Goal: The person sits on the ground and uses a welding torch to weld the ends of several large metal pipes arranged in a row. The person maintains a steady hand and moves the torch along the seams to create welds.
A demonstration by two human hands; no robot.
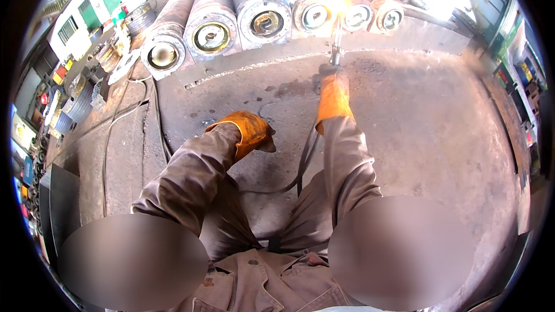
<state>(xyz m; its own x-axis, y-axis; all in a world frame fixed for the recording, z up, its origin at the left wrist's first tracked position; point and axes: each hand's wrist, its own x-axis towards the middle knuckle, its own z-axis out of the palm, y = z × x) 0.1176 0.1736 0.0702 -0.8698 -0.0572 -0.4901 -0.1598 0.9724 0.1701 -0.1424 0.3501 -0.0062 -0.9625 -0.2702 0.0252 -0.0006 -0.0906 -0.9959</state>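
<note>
My right hand, in an orange work glove, is closed round the handle of a gas torch. The torch points away from me, and a bright yellow-white flame flares at its far end. Behind the flame lie the ends of several large metal cylinders, set side by side. Glare hides exactly where the flame meets them. My left hand, also in an orange glove, hangs in front of my left knee with its fingers curled together. Nothing shows in it. Dark hoses trail below my right glove.
A long flat metal plate runs across the ground before the cylinders. Hoses lie on the concrete floor at the left. Coiled metal parts and drums crowd the left side. A rusty plate edge borders the right.
</note>
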